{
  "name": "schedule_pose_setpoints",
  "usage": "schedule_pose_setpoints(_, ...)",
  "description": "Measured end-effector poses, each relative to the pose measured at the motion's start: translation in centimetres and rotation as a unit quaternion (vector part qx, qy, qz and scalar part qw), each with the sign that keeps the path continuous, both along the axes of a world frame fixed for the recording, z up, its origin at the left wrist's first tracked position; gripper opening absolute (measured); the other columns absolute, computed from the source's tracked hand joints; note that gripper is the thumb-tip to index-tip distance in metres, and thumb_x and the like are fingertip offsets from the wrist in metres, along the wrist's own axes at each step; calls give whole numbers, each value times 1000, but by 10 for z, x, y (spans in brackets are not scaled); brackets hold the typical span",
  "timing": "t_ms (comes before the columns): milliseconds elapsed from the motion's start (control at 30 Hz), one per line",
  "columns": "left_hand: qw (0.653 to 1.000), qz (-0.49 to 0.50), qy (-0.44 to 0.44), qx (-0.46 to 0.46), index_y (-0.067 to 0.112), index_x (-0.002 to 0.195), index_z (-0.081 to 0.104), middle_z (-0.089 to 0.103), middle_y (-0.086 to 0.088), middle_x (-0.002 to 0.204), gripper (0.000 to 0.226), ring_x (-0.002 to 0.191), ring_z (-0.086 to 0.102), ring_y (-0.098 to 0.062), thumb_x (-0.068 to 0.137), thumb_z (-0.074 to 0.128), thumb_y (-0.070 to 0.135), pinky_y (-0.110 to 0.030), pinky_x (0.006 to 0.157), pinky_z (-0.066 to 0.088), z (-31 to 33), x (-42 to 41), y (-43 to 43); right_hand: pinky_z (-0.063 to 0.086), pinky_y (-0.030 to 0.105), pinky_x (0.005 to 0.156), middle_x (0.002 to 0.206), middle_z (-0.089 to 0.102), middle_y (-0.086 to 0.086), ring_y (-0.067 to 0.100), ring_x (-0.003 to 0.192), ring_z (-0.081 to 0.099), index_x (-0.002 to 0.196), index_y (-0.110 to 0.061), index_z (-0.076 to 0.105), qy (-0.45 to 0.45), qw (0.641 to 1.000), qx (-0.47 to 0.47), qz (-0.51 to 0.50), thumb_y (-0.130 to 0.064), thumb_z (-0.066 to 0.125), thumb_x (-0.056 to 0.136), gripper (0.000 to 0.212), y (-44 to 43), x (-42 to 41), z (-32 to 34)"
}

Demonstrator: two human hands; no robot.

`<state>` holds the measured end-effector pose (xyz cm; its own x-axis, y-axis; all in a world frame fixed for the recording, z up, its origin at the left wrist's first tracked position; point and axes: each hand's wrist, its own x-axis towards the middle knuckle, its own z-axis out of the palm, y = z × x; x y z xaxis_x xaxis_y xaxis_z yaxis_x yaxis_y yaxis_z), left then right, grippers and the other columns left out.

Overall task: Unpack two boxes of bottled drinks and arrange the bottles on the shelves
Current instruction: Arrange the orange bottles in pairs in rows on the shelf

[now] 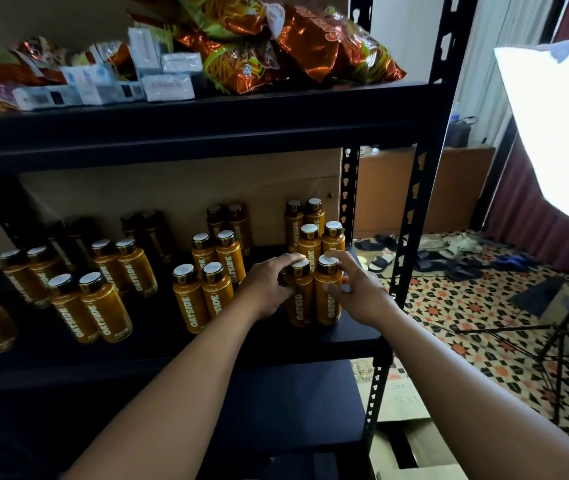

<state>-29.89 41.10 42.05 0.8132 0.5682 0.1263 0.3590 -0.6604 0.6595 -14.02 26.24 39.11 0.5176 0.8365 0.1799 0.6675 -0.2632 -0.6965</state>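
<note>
Several orange bottles with black caps and white tops stand in paired rows on the black middle shelf (158, 344). At the shelf's right front, two bottles stand side by side. My left hand (267, 287) grips the left one (299, 299) by its cap and neck. My right hand (357, 289) holds the right one (327, 303), with the thumb on its front and the index finger curved behind its cap. Both bottles stand upright on the shelf. An opened cardboard box (414, 441) lies on the floor at the lower right.
The upper shelf holds snack bags (297, 43) and small white boxes (169, 86). A black upright post (411, 216) bounds the shelf on the right. A bright softbox (560, 126) on a tripod (553, 344) stands at the right, with sandals (449, 251) on the patterned floor.
</note>
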Motion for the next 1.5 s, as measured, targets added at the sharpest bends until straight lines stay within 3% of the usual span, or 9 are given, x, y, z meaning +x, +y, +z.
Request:
schedule_pose_setpoints(233, 1000, 12, 1, 11, 44, 147, 46, 46, 3, 155, 64, 140, 44, -22, 93, 71, 22, -40, 109, 46, -4, 4, 1, 56, 51, 89, 121, 66, 7, 30, 108, 65, 135, -55, 33, -1, 1000, 5, -6, -34, 63, 99, 52, 2, -2, 2)
schedule_pose_setpoints(400, 1000, 11, -14, 18, 41, 148, 46, 46, 2, 154, 60, 140, 44, -21, 95, 69, 23, -33, 104, 44, -8, 4, 0, 55, 44, 88, 124, 64, 6, 29, 111, 63, 140, -51, 35, -4, 1000, 0, -18, -33, 62, 101, 51, 1, -2, 0)
schedule_pose_setpoints(667, 999, 13, -25, 35, 42, 147, 46, 50, 4, 149, 60, 137, 45, -21, 94, 70, 25, -38, 107, 45, -12, 7, 5, 55, 43, 88, 127, 63, 1, 27, 111, 62, 142, -46, 37, -7, 1000, 0, -17, -32, 64, 100, 52, 3, 0, 0)
schedule_pose_setpoints(1100, 998, -7, -39, 51, 39, 148, 46, 52, 4, 146, 61, 134, 48, -18, 94, 71, 28, -33, 105, 46, -15, 7, 10, 57, 46, 87, 127, 62, 4, 26, 111, 62, 132, -63, 33, 32, 999, 29, -11, -43, 67, 96, 54, 4, -1, -7)
schedule_pose_setpoints(1233, 998, -23, -21, 61, 40, 150, 42, 49, 5, 150, 66, 135, 47, -18, 91, 72, 43, -38, 106, 48, -14, 6, 14, 51, 35, 82, 133, 55, -10, 16, 114, 57, 141, -54, 38, 50, 998, 45, -17, -57, 67, 92, 57, 3, -1, -7)
schedule_pose_setpoints(1333, 998, -22, -39, 41, 39, 149, 44, 49, 3, 150, 68, 127, 54, -15, 88, 63, 65, -44, 100, 52, -8, 4, 16, 49, 39, 92, 136, 54, -11, 15, 122, 53, 142, -49, 44, 78, 991, 101, -52, -70, 55, 92, 55, 5, -3, -3)
schedule_pose_setpoints(1500, 992, 4, -118, 51, 25, 139, 58, 64, 0, 129, 47, 110, 60, -9, 99, 58, 49, -26, 85, 53, 20, 12, 28, 47, 36, 86, 125, 64, -2, 17, 116, 60, 132, -32, 58, 46, 975, 188, -112, -43, 49, 105, 30, 25, 5, 19)
